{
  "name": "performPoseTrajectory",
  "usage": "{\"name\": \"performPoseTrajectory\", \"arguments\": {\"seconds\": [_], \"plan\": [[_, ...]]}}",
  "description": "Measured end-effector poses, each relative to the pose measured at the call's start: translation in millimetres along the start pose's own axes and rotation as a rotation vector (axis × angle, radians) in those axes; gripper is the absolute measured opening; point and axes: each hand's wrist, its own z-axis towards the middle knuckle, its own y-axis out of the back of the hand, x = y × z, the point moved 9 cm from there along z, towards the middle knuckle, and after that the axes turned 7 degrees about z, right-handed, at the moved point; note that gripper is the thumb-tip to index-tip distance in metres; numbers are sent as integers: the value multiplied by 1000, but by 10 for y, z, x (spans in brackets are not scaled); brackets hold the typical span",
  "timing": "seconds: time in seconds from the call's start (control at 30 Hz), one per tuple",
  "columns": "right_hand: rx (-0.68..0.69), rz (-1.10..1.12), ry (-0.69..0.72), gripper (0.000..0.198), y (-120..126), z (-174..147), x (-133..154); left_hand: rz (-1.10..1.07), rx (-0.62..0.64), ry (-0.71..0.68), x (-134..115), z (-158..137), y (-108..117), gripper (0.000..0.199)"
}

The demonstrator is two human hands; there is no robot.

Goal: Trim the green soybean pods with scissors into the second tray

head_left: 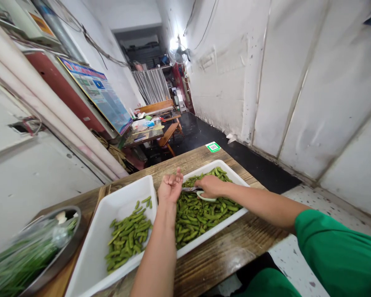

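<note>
My right hand [212, 186] grips scissors [206, 198] with pale handles, their blades pointing left toward my other hand. Palm up and fingers curled, my left hand [170, 187] is at the blade tips, by the left edge of the right tray; what its fingers hold, if anything, is hidden. Below both hands, many green edamame pods [198, 222] fill the white right-hand tray [216, 229]. A smaller heap of edamame pods [128, 237] lies toward the right side of the white left-hand tray [94, 243].
Both trays stand on a wooden table [235, 258]. At the left, a metal bowl [76, 243] holds green onions [27, 253], partly under clear plastic. A green QR-code card [213, 147] lies at the far corner. Beyond are a cluttered table [145, 134] and a wooden chair [169, 134].
</note>
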Motion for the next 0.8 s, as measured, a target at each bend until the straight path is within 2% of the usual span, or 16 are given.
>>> {"name": "performPoseTrajectory", "arguments": {"seconds": [0.5, 0.67, 0.8], "plan": [[6, 6, 13, 44, 22, -1, 17, -53, 33, 5, -15, 1, 9, 39], [6, 6, 11, 43, 18, 6, 10, -73, 195, -26, -59, -36, -153, 39], [10, 2, 7, 42, 9, 11, 6, -64, 232, -27, -60, -49, -192, 38]]}}
